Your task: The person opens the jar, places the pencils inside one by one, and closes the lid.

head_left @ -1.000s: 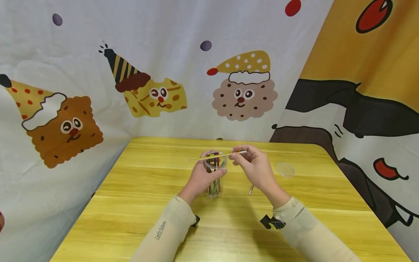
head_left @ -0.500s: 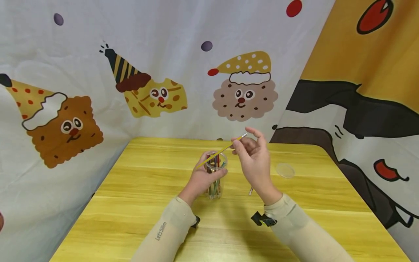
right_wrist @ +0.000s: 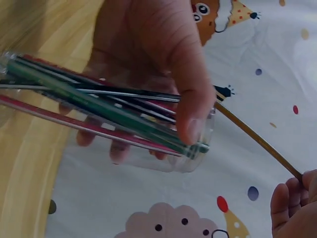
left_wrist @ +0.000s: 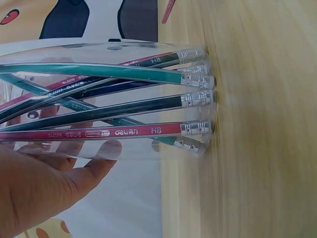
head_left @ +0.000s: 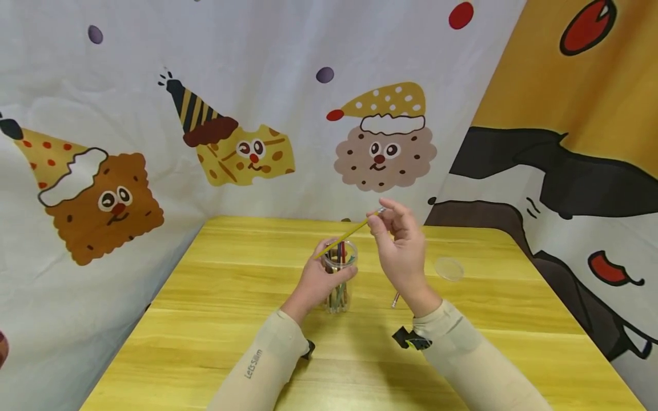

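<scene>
My left hand grips a clear plastic jar that stands upright on the table. Red, green and dark pencils fill it, their eraser ends down at its base in the left wrist view. Above and right of the rim, my right hand pinches a yellow pencil close to its silver eraser end. This pencil slants down to the left, its lower end overlapping the jar's mouth and left hand in the head view. In the right wrist view, the right hand shows only at the lower corner.
A round clear lid lies on the wooden table, right of the jar. One more pencil lies on the tabletop, mostly hidden behind the right hand. A cartoon-printed curtain hangs along the table's back edge.
The yellow pencil was nearly level above the jar; its eraser end has tipped up. My right hand has risen slightly, and its raised index finger has curled in a little. The left hand holds still.
</scene>
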A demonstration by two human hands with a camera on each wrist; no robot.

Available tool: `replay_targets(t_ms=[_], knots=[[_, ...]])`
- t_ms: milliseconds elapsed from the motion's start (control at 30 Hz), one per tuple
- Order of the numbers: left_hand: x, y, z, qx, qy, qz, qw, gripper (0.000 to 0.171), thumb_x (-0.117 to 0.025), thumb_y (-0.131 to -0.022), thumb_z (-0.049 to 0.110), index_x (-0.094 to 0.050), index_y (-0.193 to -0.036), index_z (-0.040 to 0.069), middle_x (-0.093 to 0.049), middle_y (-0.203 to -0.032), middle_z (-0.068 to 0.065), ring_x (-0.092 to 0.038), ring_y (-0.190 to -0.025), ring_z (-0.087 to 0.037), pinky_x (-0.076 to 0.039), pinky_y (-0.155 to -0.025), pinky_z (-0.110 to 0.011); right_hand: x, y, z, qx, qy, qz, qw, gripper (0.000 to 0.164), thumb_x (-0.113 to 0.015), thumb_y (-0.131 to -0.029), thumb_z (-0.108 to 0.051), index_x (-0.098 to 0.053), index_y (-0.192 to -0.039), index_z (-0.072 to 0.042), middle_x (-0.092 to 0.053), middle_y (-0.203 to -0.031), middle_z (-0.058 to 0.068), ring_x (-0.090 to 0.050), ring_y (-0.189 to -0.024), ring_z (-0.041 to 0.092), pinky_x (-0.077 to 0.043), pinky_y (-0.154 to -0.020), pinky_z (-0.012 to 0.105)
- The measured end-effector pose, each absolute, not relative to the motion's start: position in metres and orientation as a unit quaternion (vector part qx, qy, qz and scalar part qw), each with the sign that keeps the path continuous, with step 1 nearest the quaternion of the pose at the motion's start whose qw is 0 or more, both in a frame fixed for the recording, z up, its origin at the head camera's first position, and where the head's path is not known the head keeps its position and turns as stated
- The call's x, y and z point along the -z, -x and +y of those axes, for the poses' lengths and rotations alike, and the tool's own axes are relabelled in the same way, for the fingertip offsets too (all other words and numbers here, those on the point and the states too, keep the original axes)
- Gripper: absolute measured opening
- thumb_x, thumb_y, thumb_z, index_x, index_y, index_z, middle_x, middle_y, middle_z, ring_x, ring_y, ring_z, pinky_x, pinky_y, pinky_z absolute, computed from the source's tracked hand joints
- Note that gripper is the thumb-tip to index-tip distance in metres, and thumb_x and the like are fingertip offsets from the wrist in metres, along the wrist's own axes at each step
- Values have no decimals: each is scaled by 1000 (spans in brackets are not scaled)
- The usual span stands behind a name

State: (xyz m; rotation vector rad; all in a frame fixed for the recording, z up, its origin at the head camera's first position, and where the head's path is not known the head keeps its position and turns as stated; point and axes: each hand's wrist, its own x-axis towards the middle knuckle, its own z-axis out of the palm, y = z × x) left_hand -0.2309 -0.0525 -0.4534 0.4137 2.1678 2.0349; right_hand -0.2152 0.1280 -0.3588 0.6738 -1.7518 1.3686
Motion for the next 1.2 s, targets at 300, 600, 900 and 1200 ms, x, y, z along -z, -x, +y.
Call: replay_targets(t_ms=[300, 600, 900, 1200], knots=[[454, 230, -55, -681, -135, 714, 84, 73, -84, -93, 38, -43, -153, 41, -64, -140, -6, -67, -123, -23, -57, -104, -45, 347, 218, 139, -544, -221, -671, 453, 38, -62, -104, 4, -64, -142, 0, -69, -95, 10, -59, -80, 0, -48, -72, 14], [454, 231, -56, -666, -136, 729, 73, 74, -83, -93, 43, -42, -155, 42, -65, -134, -5, -66, -113, -21, -58, -94, -42, 380, 230, 128, -364, -323, -752, 444, 38, -76, -92, 10, -72, -128, 2, -75, -92, 14, -66, -76, 19, -54, -68, 23], [453, 231, -53, -665, -144, 728, 78, 73, -81, -94, 48, -42, -155, 43, -60, -139, -2, -62, -110, -21, -58, -87, -38, 406, 227, 125, -283, -356, -814, 361, 35, -81, -93, -4, -76, -128, -5, -80, -99, 7, -65, -82, 19, -55, -64, 31], [454, 231, -53, -679, -148, 715, 75, 75, -82, -95, 40, -41, -157, 34, -59, -146, -1, -64, -125, -21, -59, -101, -41, 401, 224, 126, -291, -327, -849, 297, 24, -79, -97, -9, -81, -121, -9, -83, -103, 6, -62, -77, 14, -51, -61, 26]])
